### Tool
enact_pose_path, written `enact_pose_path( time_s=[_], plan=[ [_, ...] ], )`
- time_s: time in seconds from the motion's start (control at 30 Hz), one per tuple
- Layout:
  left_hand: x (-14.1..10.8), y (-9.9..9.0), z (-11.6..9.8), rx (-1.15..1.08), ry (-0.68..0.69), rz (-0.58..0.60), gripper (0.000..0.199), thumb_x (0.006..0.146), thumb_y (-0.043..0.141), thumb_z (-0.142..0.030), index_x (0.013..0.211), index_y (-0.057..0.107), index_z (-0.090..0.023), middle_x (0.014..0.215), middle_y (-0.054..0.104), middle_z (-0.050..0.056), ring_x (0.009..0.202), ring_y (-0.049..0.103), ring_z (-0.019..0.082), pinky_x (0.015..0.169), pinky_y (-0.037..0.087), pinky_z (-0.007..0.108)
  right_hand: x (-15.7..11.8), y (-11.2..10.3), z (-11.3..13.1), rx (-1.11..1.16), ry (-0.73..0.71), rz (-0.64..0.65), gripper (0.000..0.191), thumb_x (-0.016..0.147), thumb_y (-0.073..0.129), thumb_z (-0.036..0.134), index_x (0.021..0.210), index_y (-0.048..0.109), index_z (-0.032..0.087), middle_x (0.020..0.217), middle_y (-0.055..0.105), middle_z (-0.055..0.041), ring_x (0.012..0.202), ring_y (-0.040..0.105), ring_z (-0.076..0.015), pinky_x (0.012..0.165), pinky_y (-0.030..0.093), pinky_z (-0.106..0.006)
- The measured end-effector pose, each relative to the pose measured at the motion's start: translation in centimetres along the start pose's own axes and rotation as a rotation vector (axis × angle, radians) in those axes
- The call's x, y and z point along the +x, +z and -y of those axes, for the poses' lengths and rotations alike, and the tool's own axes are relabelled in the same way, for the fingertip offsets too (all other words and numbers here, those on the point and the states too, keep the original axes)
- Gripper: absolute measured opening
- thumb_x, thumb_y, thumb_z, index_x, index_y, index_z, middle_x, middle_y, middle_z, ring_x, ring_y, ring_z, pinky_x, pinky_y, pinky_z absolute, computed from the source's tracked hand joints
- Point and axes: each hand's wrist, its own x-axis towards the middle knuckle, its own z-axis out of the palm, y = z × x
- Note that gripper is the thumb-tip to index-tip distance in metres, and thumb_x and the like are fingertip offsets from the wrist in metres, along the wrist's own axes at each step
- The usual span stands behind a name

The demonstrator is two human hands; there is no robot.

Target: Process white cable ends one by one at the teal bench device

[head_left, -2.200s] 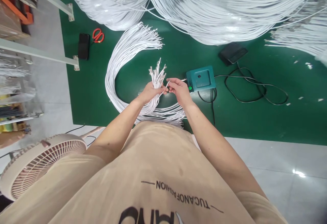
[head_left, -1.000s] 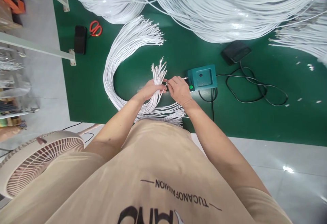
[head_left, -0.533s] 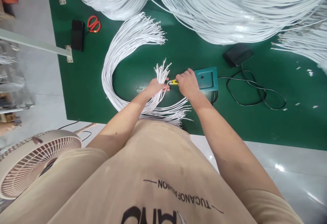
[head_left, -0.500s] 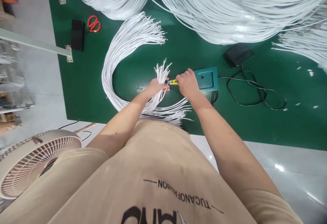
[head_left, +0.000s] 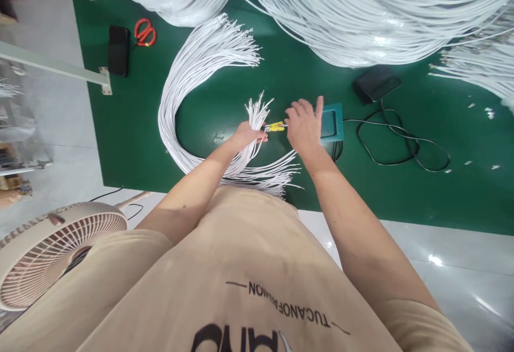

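One bunch of white cables (head_left: 256, 112) is gripped in the left hand (head_left: 243, 136); the right hand (head_left: 302, 127) has spread its fingers and drawn back along the yellow piece (head_left: 276, 127) between both hands, apparently leaving the left to steady it, though I cannot tell whether right fingertips touch it

One bare left hand (head_left: 247, 136) and one bare right hand (head_left: 303, 127) are counted; now one yellow-handled metal tool (head_left: 276, 127) is spotted, one black rectangular phone (head_left: 118, 51), one pair of red-handled scissors (head_left: 145, 32), one round beige fan (head_left: 60, 255); thin white cables (head_left: 256, 120) can't be counted.
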Motion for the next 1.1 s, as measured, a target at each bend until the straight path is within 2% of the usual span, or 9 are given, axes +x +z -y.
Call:
enact_pose_path(
  time_s=[0.13, 0.37, 0.43, 0.53, 0.6, 0.67, 0.77, 0.9, 1.1],
  plan=[
    [-0.2, -0.1, -0.3, 0.021, -0.005, 0.018, 0.045, 0.062, 0.069, -0.003, 0.106, 0.061, -0.003, 0.051, 0.06, 0.0, 0.059, 0.064, 0.017, 0.067, 0.048, 0.03, -1.1, 0.0, -0.9, -0.086, 0.153, -0.082, 0.045, 0.096, 0.037, 0.025, 0.139, 0.042, 0.011, 0.151, 0.033, -0.0211, 0.143, 0.022, -0.0324, 0.112, 0.004, -0.065],
    [-1.3, -1.5, -0.9, -0.035, 0.059, 0.031, 0.054, 0.061, 0.072, -0.008, 0.113, 0.058, -0.007, 0.066, 0.064, 0.001, 0.064, 0.064, 0.015, 0.068, 0.046, 0.029, -1.0, 0.3, -1.0, -0.054, 0.12, -0.105, 0.045, 0.095, 0.039, 0.028, 0.137, 0.045, 0.014, 0.147, 0.039, -0.0187, 0.139, 0.028, -0.033, 0.112, 0.014, -0.063],
    [-1.7, -2.1, -0.9, -0.062, 0.077, 0.063, 0.055, 0.061, 0.075, -0.011, 0.114, 0.058, -0.009, 0.068, 0.063, 0.0, 0.063, 0.062, 0.012, 0.071, 0.047, 0.029, -1.4, -0.3, 0.4, 0.0, 0.026, -0.07, 0.042, 0.095, 0.037, 0.028, 0.132, 0.05, 0.014, 0.139, 0.048, -0.0183, 0.131, 0.038, -0.0321, 0.109, 0.023, -0.058],
    [-2.0, -2.9, -0.9, -0.106, 0.109, 0.096, 0.048, 0.058, 0.078, -0.016, 0.104, 0.063, -0.01, 0.074, 0.064, 0.001, 0.066, 0.06, 0.011, 0.073, 0.047, 0.028, -2.5, -0.9, 3.7, 0.087, -0.287, 0.053, 0.038, 0.097, 0.031, 0.023, 0.122, 0.059, 0.015, 0.122, 0.059, -0.0162, 0.111, 0.051, -0.0271, 0.097, 0.037, -0.044],
    [-2.1, -3.1, -0.9, -0.102, 0.12, 0.107, 0.045, 0.056, 0.08, -0.018, 0.097, 0.065, -0.01, 0.077, 0.065, 0.002, 0.069, 0.061, 0.011, 0.074, 0.047, 0.028, -3.5, -0.8, 5.9, 0.081, -0.491, 0.094, 0.038, 0.096, 0.03, 0.019, 0.115, 0.062, 0.013, 0.12, 0.06, -0.0157, 0.108, 0.051, -0.0261, 0.092, 0.038, -0.04],
    [-2.3, -3.2, -1.0, -0.083, 0.128, 0.125, 0.044, 0.056, 0.082, -0.021, 0.095, 0.065, -0.01, 0.079, 0.066, 0.002, 0.071, 0.061, 0.012, 0.075, 0.047, 0.027, -4.2, -0.2, 7.4, 0.03, -0.538, 0.105, 0.036, 0.094, 0.032, 0.015, 0.11, 0.064, 0.01, 0.116, 0.062, -0.0176, 0.11, 0.049, -0.0278, 0.091, 0.037, -0.04],
    [-2.4, -3.2, -1.0, -0.089, 0.132, 0.154, 0.044, 0.056, 0.083, -0.022, 0.095, 0.066, -0.011, 0.082, 0.068, 0.004, 0.075, 0.063, 0.012, 0.077, 0.047, 0.028, -5.1, 0.9, 8.0, -0.044, -0.415, 0.168, 0.034, 0.092, 0.037, 0.016, 0.106, 0.066, 0.005, 0.107, 0.065, -0.0204, 0.109, 0.048, -0.0306, 0.089, 0.037, -0.042],
    [-2.4, -3.3, -0.9, -0.101, 0.104, 0.142, 0.043, 0.056, 0.084, -0.021, 0.093, 0.066, -0.01, 0.087, 0.069, 0.006, 0.081, 0.065, 0.014, 0.079, 0.047, 0.028, -6.7, 2.2, 7.4, -0.044, -0.288, 0.398, 0.03, 0.088, 0.042, 0.009, 0.092, 0.072, 0.007, 0.095, 0.069, -0.019, 0.099, 0.054, -0.0289, 0.085, 0.039, -0.04],
    [-2.8, -3.4, -0.8, -0.03, 0.101, 0.11, 0.043, 0.057, 0.084, -0.023, 0.094, 0.066, -0.01, 0.077, 0.067, 0.003, 0.071, 0.062, 0.012, 0.07, 0.047, 0.025, -8.9, 3.4, 7.9, 0.081, -0.038, 0.733, 0.031, 0.086, 0.045, 0.008, 0.098, 0.073, 0.008, 0.105, 0.07, -0.0202, 0.104, 0.061, -0.0278, 0.084, 0.044, -0.035]
  ],
)
